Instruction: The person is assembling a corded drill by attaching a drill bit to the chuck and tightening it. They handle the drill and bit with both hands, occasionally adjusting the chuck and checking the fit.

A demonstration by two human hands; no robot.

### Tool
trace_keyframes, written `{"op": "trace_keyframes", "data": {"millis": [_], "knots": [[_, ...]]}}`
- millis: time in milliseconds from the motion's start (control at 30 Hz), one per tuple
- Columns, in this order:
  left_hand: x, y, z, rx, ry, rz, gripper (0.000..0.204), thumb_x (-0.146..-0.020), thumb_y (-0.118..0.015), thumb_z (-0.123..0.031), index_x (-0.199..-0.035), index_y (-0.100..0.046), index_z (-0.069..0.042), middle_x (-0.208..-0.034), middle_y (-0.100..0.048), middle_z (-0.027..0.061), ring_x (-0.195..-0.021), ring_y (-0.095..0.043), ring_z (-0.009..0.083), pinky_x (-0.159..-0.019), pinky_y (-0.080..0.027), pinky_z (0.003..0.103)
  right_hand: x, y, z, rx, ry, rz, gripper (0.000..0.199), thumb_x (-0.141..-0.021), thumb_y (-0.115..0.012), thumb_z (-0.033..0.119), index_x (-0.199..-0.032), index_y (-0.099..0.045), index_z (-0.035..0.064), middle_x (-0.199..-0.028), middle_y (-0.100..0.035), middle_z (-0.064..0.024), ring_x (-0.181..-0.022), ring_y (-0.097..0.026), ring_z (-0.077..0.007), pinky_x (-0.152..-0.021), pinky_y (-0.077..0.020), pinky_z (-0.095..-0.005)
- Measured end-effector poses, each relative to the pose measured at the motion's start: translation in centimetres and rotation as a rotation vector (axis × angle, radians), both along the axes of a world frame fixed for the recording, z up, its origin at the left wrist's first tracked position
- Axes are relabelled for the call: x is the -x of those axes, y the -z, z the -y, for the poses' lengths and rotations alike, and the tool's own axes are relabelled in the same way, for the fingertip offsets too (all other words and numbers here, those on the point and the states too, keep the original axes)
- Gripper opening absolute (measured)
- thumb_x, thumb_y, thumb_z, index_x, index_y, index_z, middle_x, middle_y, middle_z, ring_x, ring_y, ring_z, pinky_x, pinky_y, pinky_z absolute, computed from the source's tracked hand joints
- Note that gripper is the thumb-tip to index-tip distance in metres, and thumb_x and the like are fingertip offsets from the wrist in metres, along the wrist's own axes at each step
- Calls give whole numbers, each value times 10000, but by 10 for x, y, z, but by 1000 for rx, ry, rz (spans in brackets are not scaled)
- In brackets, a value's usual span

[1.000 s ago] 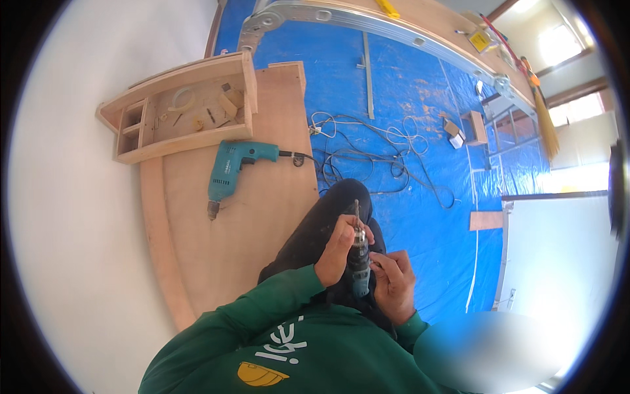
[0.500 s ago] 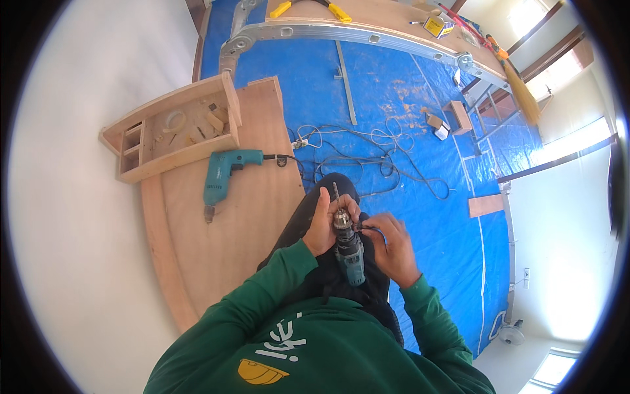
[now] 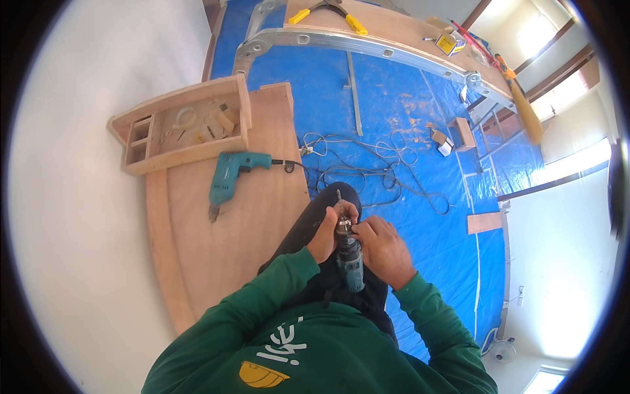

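A teal and black power drill lies between my thighs, its nose pointing away from me. My left hand is closed around the metal chuck from the left, with the thumb along its side. A thin drill bit sticks out past those fingers. On the chuck's right side, my right hand pinches a small dark chuck key, mostly hidden by the fingers. To the left, a second teal drill rests on a plywood board, its cord running right.
A wooden tray with tape and scraps sits at the board's far end. Tangled cords lie on blue sheeting. Across the far side stands a metal-framed platform holding yellow-handled cutters, a small box and a broom.
My right hand has closed in against the chuck, turning so its fingers cover the key. My left hand stays around the chuck. The whole view has shifted slightly.
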State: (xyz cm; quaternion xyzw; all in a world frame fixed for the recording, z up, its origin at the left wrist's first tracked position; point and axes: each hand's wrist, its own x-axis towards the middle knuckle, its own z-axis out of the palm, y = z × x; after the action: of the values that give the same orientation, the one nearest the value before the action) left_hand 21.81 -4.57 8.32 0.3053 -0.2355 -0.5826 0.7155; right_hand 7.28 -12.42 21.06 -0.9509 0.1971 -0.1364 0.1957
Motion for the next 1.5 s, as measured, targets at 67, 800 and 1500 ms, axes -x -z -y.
{"op": "trace_keyframes", "data": {"millis": [67,800,1500], "knots": [[-3,-4,-2,61,-35,14,889,-907,-541,-942,-1220,-532,-110,-1095,-533,-1,-1041,-548,86,-891,-495,291,-5,1,4,-59,-2,30,205,-910,-760,2,-1104,-717,55,-958,-664,-113,-934,-696,-357,-813,-555,-456],[-1,-24,-2,-36,-130,477,677,-916,-889,-549,-1214,-544,-49,-985,-573,30,-867,-555,85,-743,-497,297,-51,32,63,-1211,-2,-204,812,-1150,-263,723,-1494,-578,59,-1157,-665,-62,-1128,-616,-160,-998,-519,-339],[34,-50,17,-259,-422,607,369,-1105,-582,-359,-1029,-595,1,-872,-611,193,-750,-649,404,-673,-525,452,-26,29,49,-1067,59,-116,485,-1163,-421,446,-1320,-540,2,-1126,-637,-127,-1047,-623,-222,-941,-520,-384]]}}
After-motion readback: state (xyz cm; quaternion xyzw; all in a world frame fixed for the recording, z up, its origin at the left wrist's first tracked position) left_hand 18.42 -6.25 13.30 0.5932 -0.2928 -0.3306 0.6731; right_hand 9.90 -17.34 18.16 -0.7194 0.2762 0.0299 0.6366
